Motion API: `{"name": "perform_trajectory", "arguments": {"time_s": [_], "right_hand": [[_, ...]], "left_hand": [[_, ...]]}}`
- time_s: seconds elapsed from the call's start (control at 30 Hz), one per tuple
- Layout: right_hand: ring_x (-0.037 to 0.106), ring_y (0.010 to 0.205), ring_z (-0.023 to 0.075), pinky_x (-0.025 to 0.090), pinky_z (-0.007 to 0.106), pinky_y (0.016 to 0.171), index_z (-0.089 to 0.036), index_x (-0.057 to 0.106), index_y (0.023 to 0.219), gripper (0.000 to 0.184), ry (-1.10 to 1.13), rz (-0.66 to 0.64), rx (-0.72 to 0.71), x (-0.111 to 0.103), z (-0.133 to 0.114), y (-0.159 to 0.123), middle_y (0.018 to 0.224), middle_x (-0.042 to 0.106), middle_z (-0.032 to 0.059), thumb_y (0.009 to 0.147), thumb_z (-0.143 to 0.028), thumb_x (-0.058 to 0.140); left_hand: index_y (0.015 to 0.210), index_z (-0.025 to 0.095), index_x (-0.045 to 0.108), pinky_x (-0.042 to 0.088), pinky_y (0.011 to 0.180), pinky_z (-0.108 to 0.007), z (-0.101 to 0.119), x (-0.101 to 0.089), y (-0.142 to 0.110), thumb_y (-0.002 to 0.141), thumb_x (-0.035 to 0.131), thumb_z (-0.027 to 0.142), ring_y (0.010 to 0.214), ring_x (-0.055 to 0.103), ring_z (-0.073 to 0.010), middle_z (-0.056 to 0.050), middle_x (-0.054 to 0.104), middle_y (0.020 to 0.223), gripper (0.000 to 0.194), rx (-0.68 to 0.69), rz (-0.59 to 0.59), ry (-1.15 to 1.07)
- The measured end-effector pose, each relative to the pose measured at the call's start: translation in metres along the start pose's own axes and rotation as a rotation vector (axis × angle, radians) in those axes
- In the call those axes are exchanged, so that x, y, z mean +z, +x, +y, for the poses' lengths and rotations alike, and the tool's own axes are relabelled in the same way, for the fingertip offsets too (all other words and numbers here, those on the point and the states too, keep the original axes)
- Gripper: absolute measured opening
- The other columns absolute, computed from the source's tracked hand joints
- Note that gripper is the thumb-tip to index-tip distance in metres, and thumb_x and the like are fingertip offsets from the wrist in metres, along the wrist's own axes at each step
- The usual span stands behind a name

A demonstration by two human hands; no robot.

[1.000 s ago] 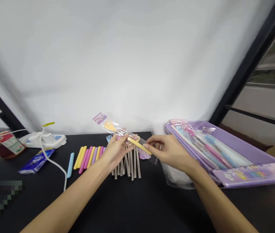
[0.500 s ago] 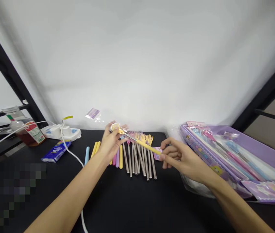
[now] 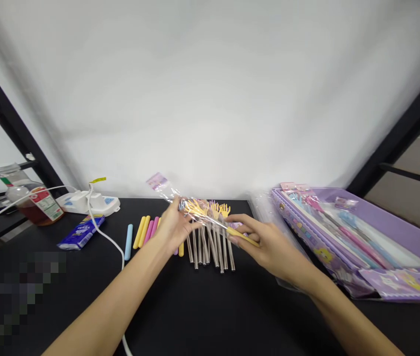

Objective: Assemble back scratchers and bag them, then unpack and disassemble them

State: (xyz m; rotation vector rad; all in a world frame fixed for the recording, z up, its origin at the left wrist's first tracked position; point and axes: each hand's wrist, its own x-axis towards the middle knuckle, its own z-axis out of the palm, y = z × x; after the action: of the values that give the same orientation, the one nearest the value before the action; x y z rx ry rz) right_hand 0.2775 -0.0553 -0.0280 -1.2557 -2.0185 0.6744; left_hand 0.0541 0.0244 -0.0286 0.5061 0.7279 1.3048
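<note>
A yellow back scratcher (image 3: 245, 237) with a metal shaft slants between my hands, its claw-shaped head inside a clear plastic bag (image 3: 173, 193) with a printed purple top. My left hand (image 3: 171, 225) pinches the bag beside the scratcher's head. Closed around the yellow handle is my right hand (image 3: 269, 244). Beneath them, several more back scratchers (image 3: 215, 244) lie side by side on the black table, metal shafts toward me and coloured claws away. Left of these are loose coloured handle tubes (image 3: 141, 232), yellow, pink and blue, partly hidden by my left hand.
On the right stands a purple display box (image 3: 328, 257) holding bagged back scratchers, with clear plastic (image 3: 262, 207) beside it. A white power strip (image 3: 109, 205), its cable, a blue packet (image 3: 82, 232) and a bottle of dark liquid (image 3: 39, 202) are at the left. A white wall rises behind.
The bagged back scratcher has shifted right and slightly down. My right hand has moved from the handle's tip to a fuller grip around it. My left hand has moved a little right.
</note>
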Motion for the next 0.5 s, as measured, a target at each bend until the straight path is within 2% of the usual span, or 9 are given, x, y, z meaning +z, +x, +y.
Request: {"name": "perform_trajectory", "arguments": {"time_s": [0.1, 0.17, 0.2, 0.27, 0.33, 0.37, 0.43, 0.5], "right_hand": [[0.045, 0.043, 0.0084, 0.036, 0.024, 0.043, -0.026, 0.055, 0.132, 0.040, 0.269, -0.154, 0.082, -0.021, -0.003, -0.010, 0.090, 0.070, 0.0046, 0.095, -0.041, 0.052], [0.046, 0.042, 0.0085, 0.037, 0.025, 0.041, -0.028, 0.052, 0.137, 0.045, 0.501, -0.107, 0.105, -0.035, -0.003, -0.014, 0.093, 0.070, 0.0060, 0.093, -0.038, 0.054], [0.048, 0.044, 0.0089, 0.038, 0.025, 0.042, -0.031, 0.049, 0.139, 0.049, 0.600, -0.039, 0.103, -0.040, -0.004, -0.015, 0.096, 0.070, 0.0065, 0.091, -0.035, 0.057], [0.047, 0.044, 0.0082, 0.038, 0.026, 0.042, -0.035, 0.044, 0.143, 0.060, 0.737, 0.083, 0.102, -0.042, -0.007, -0.013, 0.106, 0.068, 0.0073, 0.086, -0.029, 0.061], [0.040, 0.042, 0.0058, 0.032, 0.024, 0.039, -0.038, 0.041, 0.146, 0.065, 0.780, 0.096, 0.149, -0.033, -0.012, -0.009, 0.106, 0.067, 0.0068, 0.085, -0.028, 0.062], [0.035, 0.040, 0.0048, 0.028, 0.023, 0.038, -0.038, 0.039, 0.147, 0.064, 0.776, 0.080, 0.183, -0.027, -0.014, -0.007, 0.100, 0.067, 0.0057, 0.087, -0.031, 0.061], [0.029, 0.040, 0.0049, 0.021, 0.021, 0.037, -0.035, 0.036, 0.149, 0.062, 0.741, 0.043, 0.233, -0.013, -0.019, -0.004, 0.078, 0.062, 0.0006, 0.092, -0.040, 0.057], [0.025, 0.041, 0.0062, 0.020, 0.020, 0.038, -0.029, 0.039, 0.149, 0.062, 0.668, -0.018, 0.243, -0.002, -0.021, -0.002, 0.058, 0.044, -0.0062, 0.092, -0.047, 0.056]], "left_hand": [[0.084, 0.017, 0.048, 0.061, 0.081, -0.038, 0.025, -0.015, 0.014, 0.101, 0.035, 0.016, 0.096, 0.071, -0.0211, -0.015, 0.070, 0.102, 0.022, 0.265, 0.219, -0.084], [0.094, 0.015, 0.051, 0.060, 0.079, -0.027, 0.037, -0.022, 0.018, 0.094, 0.040, 0.001, 0.094, 0.072, -0.0171, -0.013, 0.070, 0.101, 0.019, 0.299, 0.273, -0.068], [0.100, 0.015, 0.052, 0.059, 0.078, -0.025, 0.039, -0.023, 0.017, 0.088, 0.043, -0.006, 0.092, 0.072, -0.0167, -0.012, 0.070, 0.100, 0.026, 0.271, 0.250, -0.030], [0.109, 0.018, 0.052, 0.059, 0.075, -0.026, 0.035, -0.019, 0.011, 0.080, 0.051, -0.011, 0.086, 0.073, -0.0182, -0.009, 0.070, 0.096, 0.040, 0.165, 0.126, 0.082], [0.108, 0.020, 0.055, 0.060, 0.073, -0.031, 0.021, -0.009, 0.001, 0.081, 0.063, 0.001, 0.079, 0.073, -0.0205, -0.006, 0.070, 0.085, 0.034, 0.028, -0.030, 0.191], [0.106, 0.020, 0.056, 0.059, 0.074, -0.035, 0.013, -0.003, -0.005, 0.083, 0.069, 0.014, 0.078, 0.073, -0.0223, -0.005, 0.069, 0.081, 0.026, -0.051, -0.123, 0.221], [0.096, 0.018, 0.059, 0.059, 0.077, -0.040, -0.004, 0.005, -0.014, 0.082, 0.074, 0.036, 0.078, 0.073, -0.0252, -0.004, 0.066, 0.071, 0.028, -0.124, -0.244, 0.283], [0.091, 0.014, 0.062, 0.056, 0.086, -0.039, -0.016, 0.009, -0.022, 0.081, 0.075, 0.040, 0.083, 0.072, -0.0241, -0.005, 0.066, 0.068, 0.031, -0.073, -0.325, 0.349]]}}
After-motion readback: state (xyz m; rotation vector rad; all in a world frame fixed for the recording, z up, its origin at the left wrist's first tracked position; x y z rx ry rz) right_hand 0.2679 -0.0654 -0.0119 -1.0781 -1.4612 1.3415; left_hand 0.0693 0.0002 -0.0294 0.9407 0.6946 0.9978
